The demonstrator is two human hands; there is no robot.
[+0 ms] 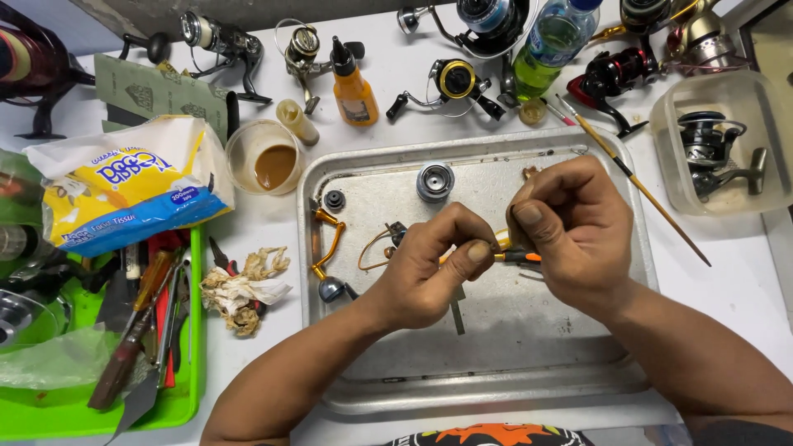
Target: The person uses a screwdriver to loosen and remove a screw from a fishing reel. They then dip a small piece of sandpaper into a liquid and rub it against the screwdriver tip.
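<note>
Both my hands meet over a metal tray (529,347). My left hand (429,268) pinches a small gold-coloured reel part, mostly hidden by the fingers. My right hand (570,227) is closed on the same part, and an orange-handled tool (516,257) pokes out between the two hands. On the tray lie a silver spool (434,182), a small black cap (334,199), an orange reel handle (328,248) with a grey knob, and a thin wire bail (376,248).
An orange oil bottle (354,87), a cup of brown grease (264,157), a tissue pack (124,186) and a dirty rag (244,289) sit left of the tray. A green tool tray (186,396), several fishing reels, a thin brush (636,182) and a plastic tub (719,149) surround it.
</note>
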